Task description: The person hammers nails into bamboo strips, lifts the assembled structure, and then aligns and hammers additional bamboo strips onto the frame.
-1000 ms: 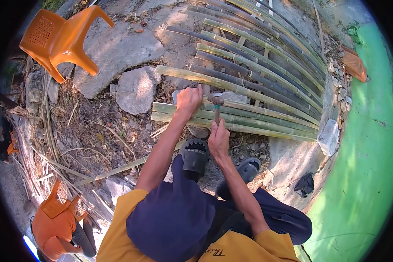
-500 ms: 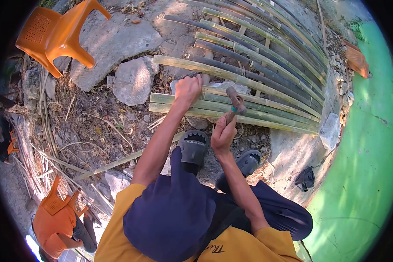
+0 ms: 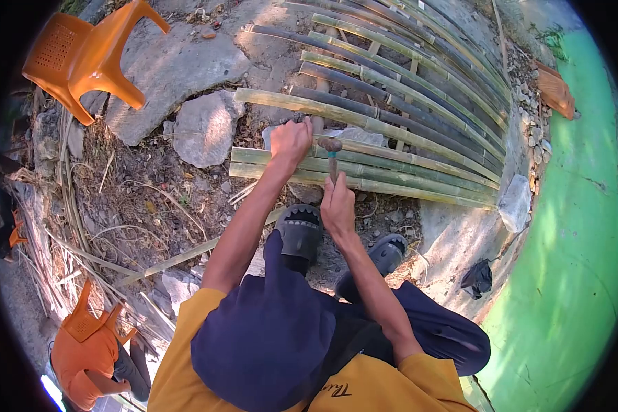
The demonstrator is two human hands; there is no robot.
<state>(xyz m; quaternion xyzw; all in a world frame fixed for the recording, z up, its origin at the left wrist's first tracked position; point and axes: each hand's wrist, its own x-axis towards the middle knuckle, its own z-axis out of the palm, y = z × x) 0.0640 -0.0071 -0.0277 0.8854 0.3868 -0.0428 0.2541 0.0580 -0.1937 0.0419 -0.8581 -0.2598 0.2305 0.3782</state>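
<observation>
My right hand [image 3: 338, 208] is wrapped round the handle of a hammer [image 3: 330, 146], whose head is up beside my left hand. My left hand [image 3: 292, 142] is closed at the near end of a bamboo strip [image 3: 391, 154]; what its fingers pinch is too small to make out. Just below lie green bamboo strips [image 3: 364, 172], side by side. Beyond my hands a longer pale strip [image 3: 302, 105] belongs to a row of spaced bamboo strips over crosspieces.
An orange chair [image 3: 82, 55] lies at the upper left near flat stones [image 3: 206, 128]. A person in orange [image 3: 86, 360] bends at the lower left. A black bag [image 3: 477, 279] lies beside green ground [image 3: 563, 275] at the right. My sandals [image 3: 301, 233] are below the strips.
My right hand has moved left and the hammer has swung upright, bringing its head closer to my left hand. My left hand stays at the same spot on the bamboo.
</observation>
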